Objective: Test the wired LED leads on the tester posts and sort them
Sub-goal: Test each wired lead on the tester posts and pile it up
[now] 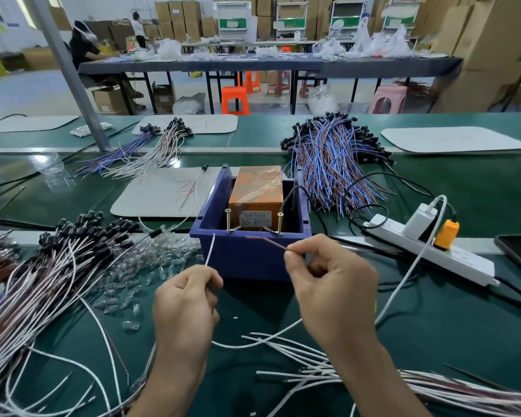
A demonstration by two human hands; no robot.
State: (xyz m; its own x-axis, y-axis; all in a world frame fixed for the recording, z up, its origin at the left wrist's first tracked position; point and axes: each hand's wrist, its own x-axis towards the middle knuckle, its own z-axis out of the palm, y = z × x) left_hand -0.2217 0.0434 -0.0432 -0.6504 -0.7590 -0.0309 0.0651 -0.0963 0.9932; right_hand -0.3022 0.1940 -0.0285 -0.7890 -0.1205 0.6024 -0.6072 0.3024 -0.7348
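Fingers of left hand [184, 302] are pinched on white lead [210, 249], pointing straight up from them; right hand [331, 284] fingers are pinched on brown lead [268, 242], slanting up leftward from them

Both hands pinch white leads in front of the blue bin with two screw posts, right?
No. The head view shows only the left hand pinching a white lead; the right hand pinches a brown lead, in front of the blue bin with two screw posts.
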